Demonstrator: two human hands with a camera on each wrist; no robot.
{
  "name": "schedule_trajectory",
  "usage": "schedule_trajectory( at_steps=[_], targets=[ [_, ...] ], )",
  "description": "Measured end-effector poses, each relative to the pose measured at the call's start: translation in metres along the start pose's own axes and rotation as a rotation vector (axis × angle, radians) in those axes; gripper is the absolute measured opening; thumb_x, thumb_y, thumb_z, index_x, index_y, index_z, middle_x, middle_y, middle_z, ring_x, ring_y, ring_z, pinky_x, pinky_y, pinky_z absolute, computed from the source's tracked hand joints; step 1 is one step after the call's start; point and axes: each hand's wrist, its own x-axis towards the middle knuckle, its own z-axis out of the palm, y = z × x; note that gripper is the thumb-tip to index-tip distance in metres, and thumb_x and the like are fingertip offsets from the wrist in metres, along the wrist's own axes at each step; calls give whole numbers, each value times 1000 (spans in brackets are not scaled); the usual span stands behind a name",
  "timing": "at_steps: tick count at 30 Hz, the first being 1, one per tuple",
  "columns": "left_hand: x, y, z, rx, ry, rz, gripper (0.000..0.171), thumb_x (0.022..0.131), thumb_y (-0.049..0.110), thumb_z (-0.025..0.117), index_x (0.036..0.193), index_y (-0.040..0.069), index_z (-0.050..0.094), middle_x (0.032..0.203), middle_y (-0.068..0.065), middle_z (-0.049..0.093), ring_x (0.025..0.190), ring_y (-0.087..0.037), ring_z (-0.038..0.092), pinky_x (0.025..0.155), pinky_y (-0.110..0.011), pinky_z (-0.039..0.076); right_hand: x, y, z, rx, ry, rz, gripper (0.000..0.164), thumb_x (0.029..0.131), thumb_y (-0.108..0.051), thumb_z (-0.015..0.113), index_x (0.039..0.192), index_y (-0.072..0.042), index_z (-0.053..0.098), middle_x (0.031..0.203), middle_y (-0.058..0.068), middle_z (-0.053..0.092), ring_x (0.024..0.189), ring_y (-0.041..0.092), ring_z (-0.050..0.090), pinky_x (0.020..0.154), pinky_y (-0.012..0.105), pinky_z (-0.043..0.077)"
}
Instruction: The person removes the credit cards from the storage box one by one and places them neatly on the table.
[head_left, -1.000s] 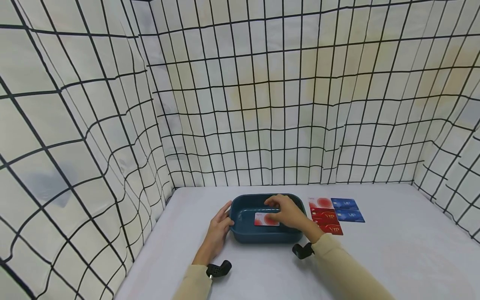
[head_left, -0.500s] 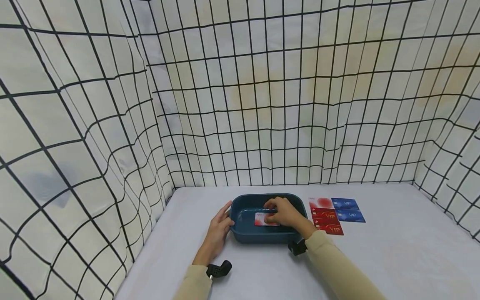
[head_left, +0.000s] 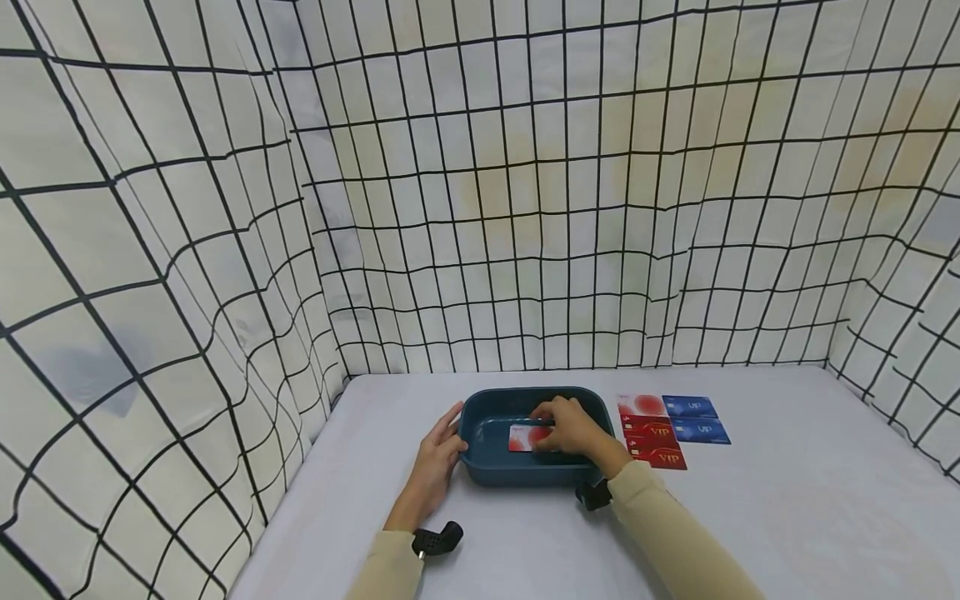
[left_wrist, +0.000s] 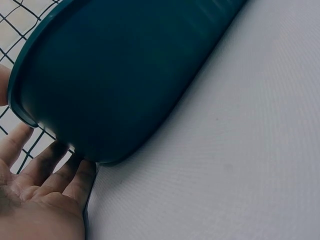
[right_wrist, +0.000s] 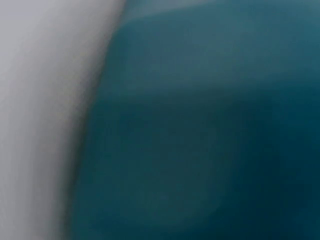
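Observation:
A teal plastic basin stands on the white table. My left hand lies at its left end, the fingers stretched along the outside wall and the thumb at the rim; in the left wrist view the fingertips touch the wall. Inside the basin lies a white card with red circles. My right hand reaches in over the right side, fingers bent at the card's far edge and thumb at its near edge. The hand covers the card's right part. Only the blurred basin wall fills the right wrist view.
To the right of the basin lie several flat cards in two columns: a white and red one, red VIP cards and blue VIP cards. A black grid with white sheeting borders the table's back and sides.
My right hand has shifted slightly inward and lower over the card, its thumb moving to the near edge. The wrist came closer to the basin. The left hand and the basin stay put.

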Motion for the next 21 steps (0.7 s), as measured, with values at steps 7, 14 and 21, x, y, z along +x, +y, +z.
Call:
schedule_trajectory(
  at_steps=[7, 14, 21],
  targets=[
    [0, 0, 0, -1, 4, 3, 71, 91, -1, 51, 159, 18, 38, 164, -18, 36, 152, -36, 36, 125, -55, 25, 0, 2, 1, -36, -7, 21, 46, 75, -23, 90, 117, -12, 74, 121, 12, 63, 113, 27, 48, 98, 50, 51],
    [0, 0, 0, 4, 0, 7, 71, 92, -1, 50, 159, 17, 37, 165, -19, 35, 152, -37, 35, 125, -56, 24, 0, 3, 2, -46, -24, 53, 42, 76, -23, 90, 113, -10, 75, 115, 8, 63, 109, 25, 47, 96, 48, 52],
    [-1, 0, 0, 7, 1, 7, 71, 92, 0, 51, 159, 18, 38, 165, -19, 35, 152, -37, 35, 125, -55, 24, -1, 2, 1, -38, -26, 43, 39, 76, -22, 90, 110, -10, 75, 111, 7, 63, 106, 24, 47, 93, 47, 52]
  ],
)
